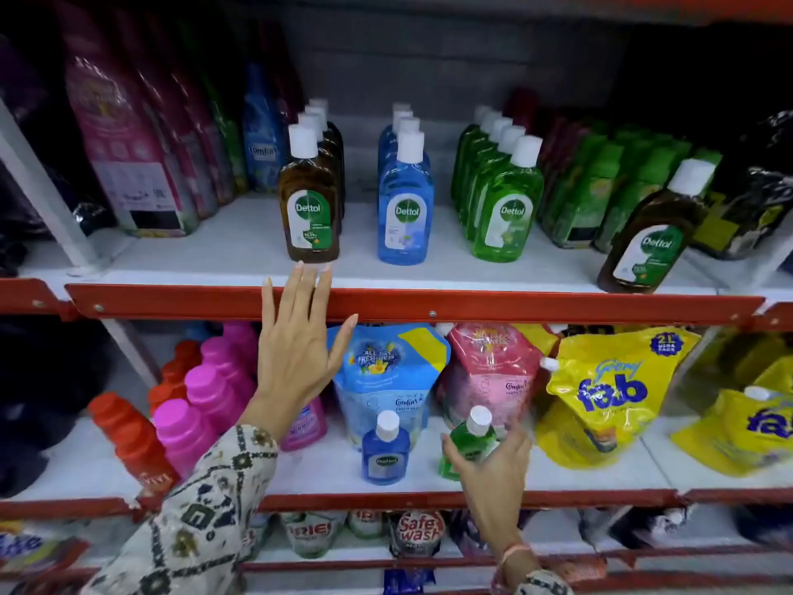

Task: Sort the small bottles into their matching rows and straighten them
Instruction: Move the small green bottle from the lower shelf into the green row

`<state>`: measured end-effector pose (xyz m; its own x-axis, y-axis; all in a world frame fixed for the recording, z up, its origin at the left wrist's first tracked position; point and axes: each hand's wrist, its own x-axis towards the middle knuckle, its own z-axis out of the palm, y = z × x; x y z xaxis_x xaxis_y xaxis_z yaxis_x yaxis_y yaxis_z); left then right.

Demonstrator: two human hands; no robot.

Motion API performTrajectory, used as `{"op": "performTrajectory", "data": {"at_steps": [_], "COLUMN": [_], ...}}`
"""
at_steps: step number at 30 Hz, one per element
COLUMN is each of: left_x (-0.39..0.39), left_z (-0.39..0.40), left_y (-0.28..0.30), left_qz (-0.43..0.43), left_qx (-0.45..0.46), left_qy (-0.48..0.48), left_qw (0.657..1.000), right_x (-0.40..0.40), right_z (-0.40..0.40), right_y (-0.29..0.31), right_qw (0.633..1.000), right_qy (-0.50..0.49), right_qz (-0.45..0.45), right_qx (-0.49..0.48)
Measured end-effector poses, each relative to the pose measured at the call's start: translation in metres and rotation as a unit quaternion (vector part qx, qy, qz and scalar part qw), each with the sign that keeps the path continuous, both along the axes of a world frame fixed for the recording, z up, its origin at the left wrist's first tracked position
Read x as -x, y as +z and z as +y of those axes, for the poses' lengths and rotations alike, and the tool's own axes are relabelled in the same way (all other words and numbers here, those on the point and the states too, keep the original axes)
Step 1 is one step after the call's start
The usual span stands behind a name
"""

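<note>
On the upper shelf [240,246] stand three rows of small white-capped bottles: a brown row [310,204], a blue row [404,204] and a green row [506,208]. A stray brown bottle [652,234] leans at the right end of that shelf. On the lower shelf stand a small blue bottle [385,450] and a small green bottle [467,444], tilted, with my right hand [493,470] closed around it. My left hand [300,341] is open, fingers spread, its fingertips at the base of the front brown bottle.
A red rail [429,304] fronts the upper shelf. Tall pouches [128,143] stand left of the rows, green packs [600,186] right. Below are pink and red bottles [201,405], blue and pink Comfort pouches [386,371] and yellow bags [609,392].
</note>
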<state>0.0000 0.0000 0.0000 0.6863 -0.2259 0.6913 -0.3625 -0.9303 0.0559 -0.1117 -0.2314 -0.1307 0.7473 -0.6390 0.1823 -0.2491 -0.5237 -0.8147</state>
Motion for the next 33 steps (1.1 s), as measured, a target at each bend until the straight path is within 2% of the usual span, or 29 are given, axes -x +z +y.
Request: {"op": "performTrajectory", "data": {"at_steps": [5,9,15,22,33], "left_x": [-0.002,-0.004,-0.004,-0.002,0.000], "left_z": [0.002,0.004,0.002,0.002,-0.001], "left_y": [-0.002,-0.003,-0.004,0.001,0.004], "left_qz": [-0.022,-0.030,-0.037,-0.027,-0.014], "left_qx": [0.006,0.005,0.016,0.031,0.045], "left_qy": [-0.004,-0.006,-0.007,-0.014,-0.015], "left_qw": [1.000,1.000,0.999,0.999,0.999], "right_x": [-0.006,-0.011,0.000,0.007,-0.020], "right_z": [0.013,0.012,0.001,0.000,-0.015], "right_y": [-0.018,-0.021,-0.013,0.063,0.223], "right_qw": [0.995,0.994,0.999,0.995,0.961], "right_qy": [-0.037,-0.073,-0.040,0.005,0.044], "right_qz": [0.061,0.039,-0.003,-0.089,-0.272], "right_qx": [-0.066,-0.065,-0.029,-0.034,0.016]}}
